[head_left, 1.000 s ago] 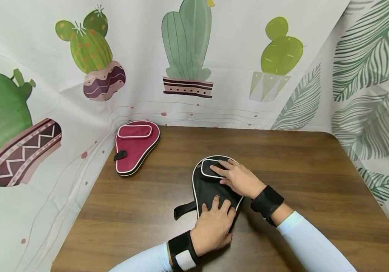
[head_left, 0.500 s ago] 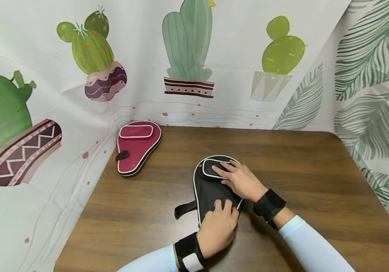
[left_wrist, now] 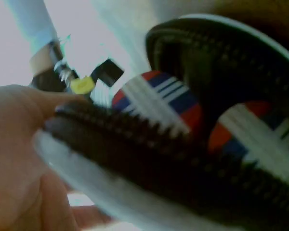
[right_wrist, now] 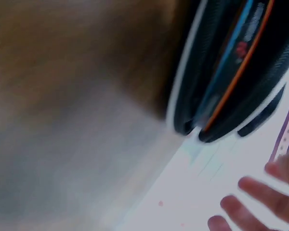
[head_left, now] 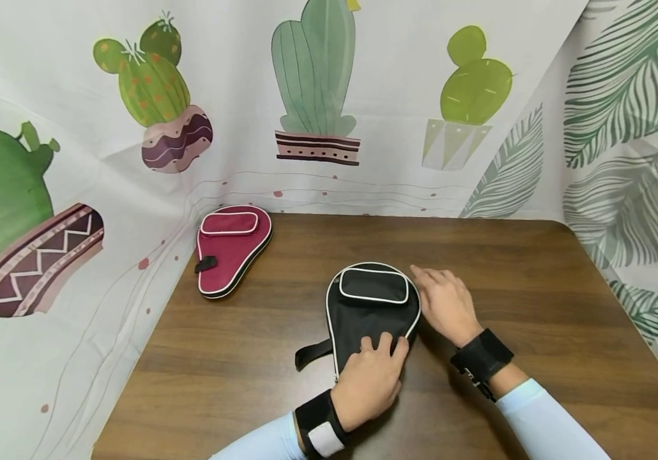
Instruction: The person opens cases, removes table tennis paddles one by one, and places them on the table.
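Black case lies under left hand, grip pinching its rim; right hand alongside, fingers spread, holding nothing.

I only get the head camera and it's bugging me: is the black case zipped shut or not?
Observer: Not shut. In the left wrist view, the zip teeth of the black case stand apart.
Operator: Ooh! Can you see anything inside?
Observer: Yes, same view: a rounded end striped red, white and blue, with a similar second end beside it.
Operator: Does the other wrist camera see stuff too?
Observer: Yes, the right wrist view shows a dark strip with an orange edge between the case's parted sides.
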`<action>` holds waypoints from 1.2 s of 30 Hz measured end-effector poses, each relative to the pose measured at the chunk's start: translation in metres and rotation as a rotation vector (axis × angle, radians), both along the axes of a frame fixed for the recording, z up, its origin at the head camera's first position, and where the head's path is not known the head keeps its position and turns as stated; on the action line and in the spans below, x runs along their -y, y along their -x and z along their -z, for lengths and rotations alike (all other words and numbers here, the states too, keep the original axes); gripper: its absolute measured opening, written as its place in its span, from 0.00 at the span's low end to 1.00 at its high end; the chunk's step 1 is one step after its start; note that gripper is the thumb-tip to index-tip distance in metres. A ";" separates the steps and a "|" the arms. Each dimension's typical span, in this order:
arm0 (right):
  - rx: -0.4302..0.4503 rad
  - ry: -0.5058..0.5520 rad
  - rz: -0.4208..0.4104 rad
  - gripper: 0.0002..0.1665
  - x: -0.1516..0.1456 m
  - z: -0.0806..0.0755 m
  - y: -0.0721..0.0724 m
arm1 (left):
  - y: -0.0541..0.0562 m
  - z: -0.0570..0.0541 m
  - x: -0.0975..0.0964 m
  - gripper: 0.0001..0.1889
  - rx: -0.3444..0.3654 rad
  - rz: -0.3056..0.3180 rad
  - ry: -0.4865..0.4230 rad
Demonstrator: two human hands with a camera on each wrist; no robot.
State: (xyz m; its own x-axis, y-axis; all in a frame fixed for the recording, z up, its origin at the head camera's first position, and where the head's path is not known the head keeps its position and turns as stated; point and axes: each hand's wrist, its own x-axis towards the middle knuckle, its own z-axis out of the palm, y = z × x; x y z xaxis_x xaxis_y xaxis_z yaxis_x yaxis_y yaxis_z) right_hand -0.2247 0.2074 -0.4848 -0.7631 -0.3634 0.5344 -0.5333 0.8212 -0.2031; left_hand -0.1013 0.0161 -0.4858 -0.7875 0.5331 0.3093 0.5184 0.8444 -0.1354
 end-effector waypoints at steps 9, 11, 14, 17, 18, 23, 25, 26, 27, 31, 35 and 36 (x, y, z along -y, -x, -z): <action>0.192 -0.007 0.004 0.08 -0.016 0.002 -0.019 | 0.007 -0.014 0.021 0.26 0.206 0.059 -0.090; 0.209 -0.004 -0.065 0.07 -0.011 0.004 -0.023 | 0.008 -0.015 0.026 0.27 0.211 0.077 -0.126; 0.209 -0.036 -0.156 0.09 0.000 0.007 -0.028 | 0.008 -0.016 0.033 0.28 0.187 0.109 -0.172; 0.199 -0.110 -0.238 0.10 0.011 0.011 -0.031 | 0.008 -0.015 0.039 0.28 0.152 0.149 -0.211; 0.197 -0.132 -0.265 0.09 0.014 0.012 -0.031 | 0.008 -0.015 0.041 0.27 0.148 0.154 -0.223; 0.181 -0.215 -0.353 0.05 0.024 0.012 -0.028 | 0.006 -0.016 0.045 0.30 0.194 0.154 -0.285; 0.172 -0.250 -0.351 0.04 0.026 0.011 -0.026 | 0.005 -0.017 0.047 0.32 0.216 0.150 -0.304; 0.169 -0.264 -0.345 0.04 0.026 0.011 -0.026 | 0.004 -0.017 0.048 0.32 0.223 0.148 -0.311; 0.170 -0.275 -0.338 0.04 0.027 0.010 -0.026 | 0.004 -0.017 0.048 0.33 0.230 0.146 -0.320; 0.156 -0.301 -0.330 0.05 0.030 0.007 -0.024 | 0.001 -0.020 0.052 0.36 0.244 0.125 -0.349; 0.148 -0.300 -0.343 0.08 0.034 0.005 -0.023 | -0.002 -0.023 0.058 0.36 0.226 0.098 -0.389; 0.150 -0.302 -0.347 0.09 0.035 0.004 -0.023 | -0.002 -0.024 0.059 0.35 0.203 0.093 -0.399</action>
State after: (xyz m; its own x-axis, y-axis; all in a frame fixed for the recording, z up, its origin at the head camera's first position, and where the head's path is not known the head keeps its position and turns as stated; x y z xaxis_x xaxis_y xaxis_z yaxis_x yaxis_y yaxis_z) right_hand -0.2017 0.1721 -0.4889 -0.6301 -0.7320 0.2591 -0.7691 0.6342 -0.0788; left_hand -0.0991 -0.0430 -0.4619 -0.8079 0.4748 0.3491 0.5769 0.7583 0.3037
